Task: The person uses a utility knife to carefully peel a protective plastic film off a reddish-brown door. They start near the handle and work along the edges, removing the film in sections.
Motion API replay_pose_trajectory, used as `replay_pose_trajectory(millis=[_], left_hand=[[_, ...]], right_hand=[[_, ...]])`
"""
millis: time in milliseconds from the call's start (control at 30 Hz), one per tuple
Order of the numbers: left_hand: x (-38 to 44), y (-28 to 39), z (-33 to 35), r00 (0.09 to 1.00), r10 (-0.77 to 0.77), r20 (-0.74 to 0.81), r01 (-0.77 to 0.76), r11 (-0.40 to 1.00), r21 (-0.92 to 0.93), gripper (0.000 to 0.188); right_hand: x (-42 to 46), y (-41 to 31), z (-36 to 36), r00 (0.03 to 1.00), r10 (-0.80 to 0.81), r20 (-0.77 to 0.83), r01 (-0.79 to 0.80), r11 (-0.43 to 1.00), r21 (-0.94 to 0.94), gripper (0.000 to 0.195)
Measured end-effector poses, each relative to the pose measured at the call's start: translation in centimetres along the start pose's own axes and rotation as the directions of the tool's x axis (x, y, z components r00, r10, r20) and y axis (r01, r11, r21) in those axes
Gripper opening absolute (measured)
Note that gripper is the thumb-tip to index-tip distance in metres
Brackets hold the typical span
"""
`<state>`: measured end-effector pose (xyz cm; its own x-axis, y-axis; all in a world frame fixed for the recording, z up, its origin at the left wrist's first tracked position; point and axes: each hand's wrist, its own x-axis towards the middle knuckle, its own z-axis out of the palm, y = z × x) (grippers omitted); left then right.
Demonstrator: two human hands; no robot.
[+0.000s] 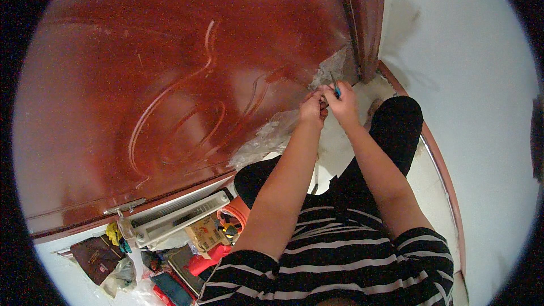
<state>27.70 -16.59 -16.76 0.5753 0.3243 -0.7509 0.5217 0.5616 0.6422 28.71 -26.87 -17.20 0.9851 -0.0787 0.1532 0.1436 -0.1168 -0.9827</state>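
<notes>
In front of me stands a reddish-brown door panel (182, 72) with raised curved mouldings. Crumpled clear plastic film (272, 131) clings along its lower edge, and a whitish patch of film (331, 67) sits by the door's corner. My right hand (345, 101) grips a small tool with a blue handle (338, 92) and a thin dark blade or shaft, whose tip points toward that patch. My left hand (312, 107) is beside it, fingers curled and nearly touching the right hand. Whether it holds anything is hidden.
A door frame (367, 21) and white wall (459, 72) rise on the right, with reddish skirting (444, 178) below. At lower left are a white radiator-like unit (182, 219), a cardboard box (206, 233), an orange bucket (238, 212), plastic bags and a door bolt (124, 207).
</notes>
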Motion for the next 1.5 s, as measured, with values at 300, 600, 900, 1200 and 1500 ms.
replay_pose_trajectory(millis=[300,600,900,1200,1500], left_hand=[[-4.3,0.9,-0.3,0.973,0.218,-0.081,-0.223,0.973,-0.066,0.010],[-6.8,4.0,-0.7,0.929,0.325,0.175,-0.283,0.932,-0.225,0.015],[-6.4,3.6,-1.7,0.877,0.480,0.021,-0.479,0.877,-0.026,0.011],[-6.2,2.6,-3.3,0.953,0.303,0.005,-0.300,0.946,-0.125,0.017],[-6.2,3.0,-3.8,0.956,0.294,-0.015,-0.293,0.944,-0.153,0.016]], right_hand=[[1.7,-3.3,1.9,0.987,0.161,-0.024,-0.157,0.978,0.136,0.013],[0.1,-5.9,1.6,0.936,0.310,0.169,-0.352,0.861,0.368,0.015],[0.3,-4.6,1.6,0.966,0.240,0.095,-0.257,0.932,0.256,0.017],[2.8,-2.8,5.4,0.890,0.443,-0.105,-0.394,0.865,0.311,0.025],[2.5,-3.2,6.2,0.919,0.384,-0.092,-0.323,0.865,0.384,0.017]])
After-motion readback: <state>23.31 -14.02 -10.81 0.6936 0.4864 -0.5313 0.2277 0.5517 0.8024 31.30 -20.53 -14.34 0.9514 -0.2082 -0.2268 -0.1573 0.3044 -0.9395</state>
